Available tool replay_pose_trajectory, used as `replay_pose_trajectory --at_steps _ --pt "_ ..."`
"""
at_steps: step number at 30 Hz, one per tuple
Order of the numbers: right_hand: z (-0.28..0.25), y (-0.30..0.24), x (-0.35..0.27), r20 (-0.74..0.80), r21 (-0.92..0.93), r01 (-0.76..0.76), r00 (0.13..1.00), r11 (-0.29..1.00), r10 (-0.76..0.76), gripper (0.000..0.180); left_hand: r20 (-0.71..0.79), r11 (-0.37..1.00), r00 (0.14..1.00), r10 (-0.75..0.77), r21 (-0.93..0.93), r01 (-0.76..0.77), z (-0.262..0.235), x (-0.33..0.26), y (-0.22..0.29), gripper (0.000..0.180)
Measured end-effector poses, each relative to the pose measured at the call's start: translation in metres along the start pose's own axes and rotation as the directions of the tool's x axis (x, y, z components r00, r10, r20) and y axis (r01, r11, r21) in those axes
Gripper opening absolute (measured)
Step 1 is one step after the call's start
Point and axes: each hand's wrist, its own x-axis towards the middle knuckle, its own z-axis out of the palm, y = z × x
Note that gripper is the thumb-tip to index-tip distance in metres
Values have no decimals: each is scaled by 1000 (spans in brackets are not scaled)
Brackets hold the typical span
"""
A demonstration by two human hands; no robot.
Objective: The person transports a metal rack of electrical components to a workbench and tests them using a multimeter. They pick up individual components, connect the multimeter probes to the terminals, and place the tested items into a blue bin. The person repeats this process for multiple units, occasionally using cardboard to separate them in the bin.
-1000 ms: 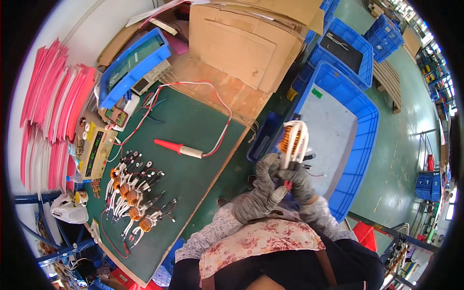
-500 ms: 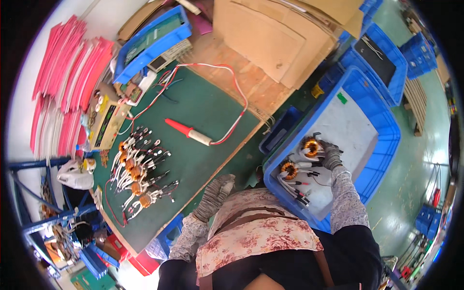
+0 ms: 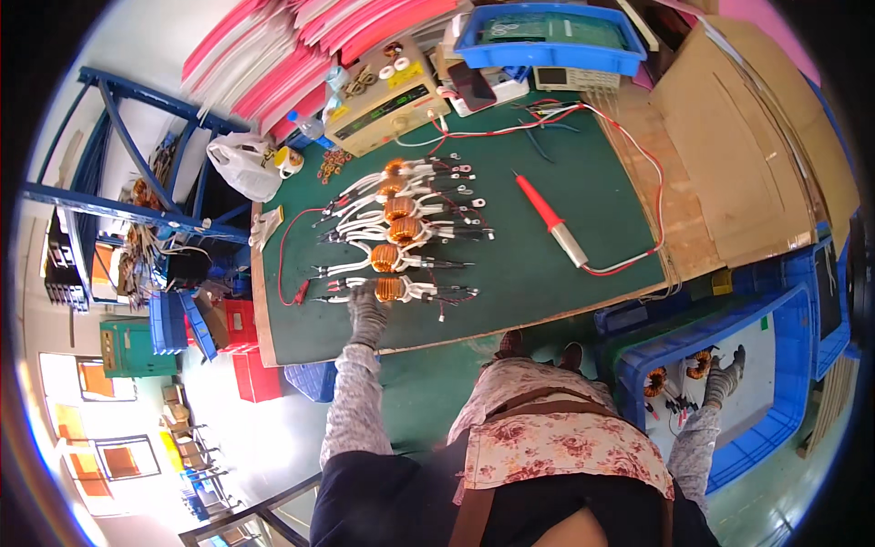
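My gloved left hand [image 3: 367, 319] reaches over the table's front edge to the nearest coil [image 3: 389, 290], a copper-wound ring with white leads. Its fingers touch the leads on the coil's left side; blur and the hand's back hide whether they grip. Several similar coils [image 3: 397, 231] lie in a column behind it, leads spread to both sides. At the lower right, my gloved right hand [image 3: 725, 381] is inside the blue crate [image 3: 638, 360], fingers apart. Just left of it lies a crate coil [image 3: 699, 365], with a second coil [image 3: 655, 381] farther left.
On the green table [image 3: 510, 301] lie a red-and-white probe [image 3: 552, 221] with a looping cable and pliers [image 3: 536, 141]. A beige meter [image 3: 387, 109] and a blue tray [image 3: 551, 41] stand at the back. Cardboard sheets [image 3: 738, 137] lean at the right; a blue rack [image 3: 137, 205] stands left.
My left hand has moved from beside my body to the nearest coil on the table. My right hand stays in the crate, its fingers now spread. The view has turned left.
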Motion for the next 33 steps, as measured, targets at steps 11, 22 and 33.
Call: replay_pose_trajectory --at_steps 11,22,33 --pt "26 -405 -137 158 484 636 612 601 -775 30 723 913 690 -39 307 -270 24 61 -45 44" --pt "136 -507 -201 812 576 136 -207 806 -546 88 -6 734 751 660 -211 -646 -124 71 33 28" --pt "111 -447 -215 397 486 849 -2 208 -918 44 -183 516 541 821 -168 -840 -131 105 121 24"
